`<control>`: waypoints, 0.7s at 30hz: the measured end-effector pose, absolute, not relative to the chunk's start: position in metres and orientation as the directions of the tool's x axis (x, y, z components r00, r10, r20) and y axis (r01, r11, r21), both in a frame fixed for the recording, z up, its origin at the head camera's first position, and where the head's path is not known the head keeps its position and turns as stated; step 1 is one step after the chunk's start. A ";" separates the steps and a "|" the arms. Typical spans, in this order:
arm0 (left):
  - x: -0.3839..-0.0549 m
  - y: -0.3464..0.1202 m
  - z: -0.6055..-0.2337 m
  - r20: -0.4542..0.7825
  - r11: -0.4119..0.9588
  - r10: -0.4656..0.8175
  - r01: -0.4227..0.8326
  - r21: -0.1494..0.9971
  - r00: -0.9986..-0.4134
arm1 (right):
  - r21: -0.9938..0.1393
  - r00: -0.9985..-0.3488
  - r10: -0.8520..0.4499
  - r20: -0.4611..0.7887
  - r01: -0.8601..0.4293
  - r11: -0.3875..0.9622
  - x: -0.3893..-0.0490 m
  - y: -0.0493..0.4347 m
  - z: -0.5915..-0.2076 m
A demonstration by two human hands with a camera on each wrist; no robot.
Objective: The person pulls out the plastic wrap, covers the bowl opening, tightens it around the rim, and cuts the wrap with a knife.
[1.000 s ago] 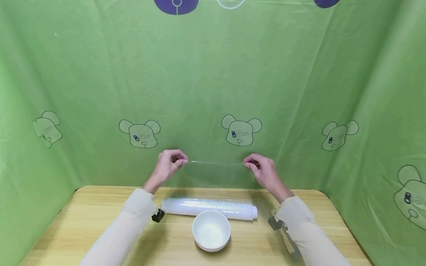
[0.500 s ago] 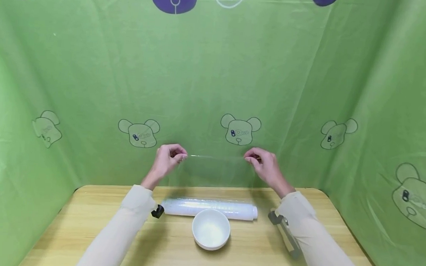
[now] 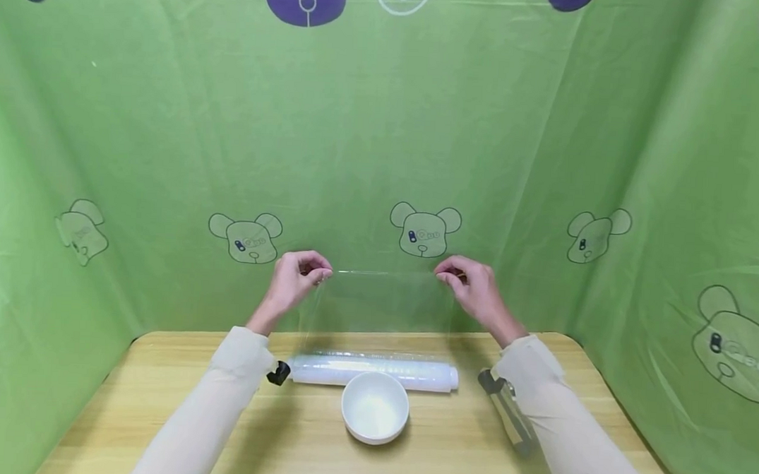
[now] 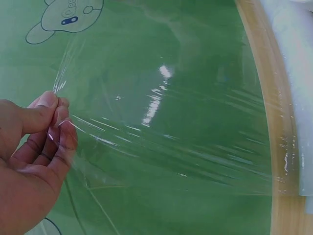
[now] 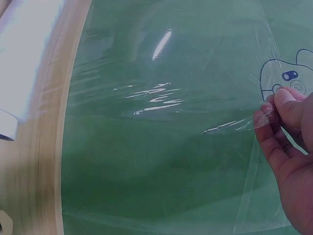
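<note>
A sheet of clear plastic wrap (image 3: pixel 383 304) stretches from its white roll (image 3: pixel 373 372) up and away to both hands. My left hand (image 3: pixel 296 279) pinches one corner between thumb and fingers. The opposite corner is pinched by my right hand (image 3: pixel 473 287). Creases fan out from the left fingertips (image 4: pixel 48 99) in the left wrist view, and from the right fingertips (image 5: pixel 283 95) in the right wrist view. On the near side of the roll stands a white bowl (image 3: pixel 375 408), upright, overlapping part of the roll in the head view.
The wooden table (image 3: pixel 319 453) bears the roll and bowl. A tan and grey tool (image 3: pixel 511 421), kind unclear, lies partly under the right forearm. Green printed cloth (image 3: pixel 358 137) hangs behind and at both sides, close beyond the hands.
Both hands have risen and moved slightly away from the roll, keeping their pinch. More plastic wrap is stretched between them and the roll. The bowl and roll have stayed in place.
</note>
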State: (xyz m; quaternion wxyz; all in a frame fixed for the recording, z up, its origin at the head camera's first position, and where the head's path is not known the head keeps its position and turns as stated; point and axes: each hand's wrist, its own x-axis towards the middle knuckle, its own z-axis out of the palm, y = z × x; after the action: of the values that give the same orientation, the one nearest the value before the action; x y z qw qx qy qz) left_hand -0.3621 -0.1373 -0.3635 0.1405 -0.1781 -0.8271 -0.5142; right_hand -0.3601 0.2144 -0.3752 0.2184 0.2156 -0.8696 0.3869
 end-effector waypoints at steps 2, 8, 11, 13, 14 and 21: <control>-0.360 -0.138 -0.362 0.410 0.416 0.154 0.436 0.798 -0.899 | -0.577 -0.811 -0.209 0.547 -0.546 0.607 -0.358 0.214 -0.374; -0.358 -0.138 -0.354 0.427 0.419 0.184 0.463 0.781 -0.885 | -0.578 -0.805 -0.202 0.558 -0.552 0.601 -0.352 0.214 -0.368; -0.357 -0.138 -0.352 0.430 0.419 0.189 0.469 0.777 -0.883 | -0.574 -0.801 -0.204 0.562 -0.556 0.601 -0.349 0.215 -0.365; -0.358 -0.139 -0.351 0.431 0.424 0.189 0.469 0.775 -0.882 | -0.570 -0.799 -0.208 0.564 -0.559 0.603 -0.348 0.215 -0.363; -0.358 -0.139 -0.350 0.430 0.424 0.191 0.469 0.775 -0.883 | -0.566 -0.797 -0.210 0.567 -0.562 0.603 -0.347 0.215 -0.363; -0.357 -0.140 -0.346 0.445 0.428 0.195 0.484 0.763 -0.874 | -0.551 -0.777 -0.219 0.590 -0.586 0.594 -0.343 0.214 -0.357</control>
State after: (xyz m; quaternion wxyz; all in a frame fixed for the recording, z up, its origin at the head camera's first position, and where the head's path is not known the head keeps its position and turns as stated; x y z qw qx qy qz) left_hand -0.3574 -0.1398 -0.3457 0.1461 -0.2041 -0.8324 -0.4941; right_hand -0.3428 0.2141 -0.3567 0.2381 0.2340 -0.8604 0.3850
